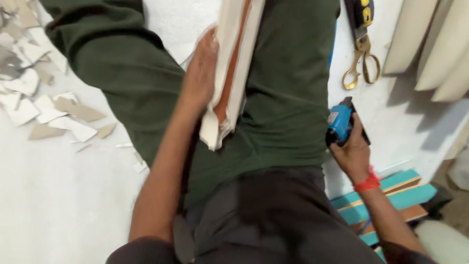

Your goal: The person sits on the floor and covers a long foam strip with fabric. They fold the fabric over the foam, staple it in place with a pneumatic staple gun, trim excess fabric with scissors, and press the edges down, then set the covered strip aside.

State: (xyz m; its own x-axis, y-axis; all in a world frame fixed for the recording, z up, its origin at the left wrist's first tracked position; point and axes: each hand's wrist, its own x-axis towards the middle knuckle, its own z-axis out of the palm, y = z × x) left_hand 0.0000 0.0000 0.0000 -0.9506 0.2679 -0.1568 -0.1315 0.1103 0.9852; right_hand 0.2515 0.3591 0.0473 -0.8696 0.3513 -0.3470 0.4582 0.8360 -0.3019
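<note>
I've got my left hand [200, 73] flat against the white-and-brown panel bundle [229, 73] propped on my lap, right hand [352, 151] wrapped round the blue stapler [339, 124] beside my thigh, so next I'd reckon stapler meets panel edge.

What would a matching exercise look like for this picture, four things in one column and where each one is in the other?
Things:
1. blue tool
2. scissors
3. white and brown stack
4. paper scraps

Places:
A. lying loose at the far left
B. in the right hand
C. resting on the green trousers, under the left hand
D. lying near the top right

Pairs: 1-B, 2-D, 3-C, 4-A
</note>
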